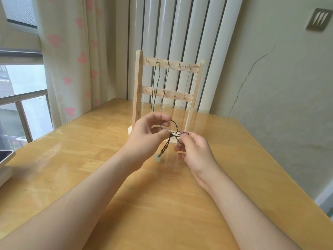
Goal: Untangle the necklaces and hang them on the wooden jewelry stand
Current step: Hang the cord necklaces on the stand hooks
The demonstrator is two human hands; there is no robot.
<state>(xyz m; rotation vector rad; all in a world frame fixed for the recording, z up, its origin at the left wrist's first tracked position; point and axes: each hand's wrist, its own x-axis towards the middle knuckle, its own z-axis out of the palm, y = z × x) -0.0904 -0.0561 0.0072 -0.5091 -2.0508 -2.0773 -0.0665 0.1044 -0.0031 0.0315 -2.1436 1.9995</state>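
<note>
dark cord necklace: one item, pinched at two points. my left hand grips its knot and my right hand grips the cord just beside it. a loop arches above my fingers. the pale pendant dangles below them, over the table. wooden jewelry stand: just behind my hands, with hung necklaces on its top hooks.

The cord necklace was dark brown, its pendant pale green. At twelve o'clock the jewelry stand was pale, unpainted wood, carrying a dark green cord and silver chains. The table was honey-yellow; at ten o'clock the cream curtain bore pink hearts.
</note>
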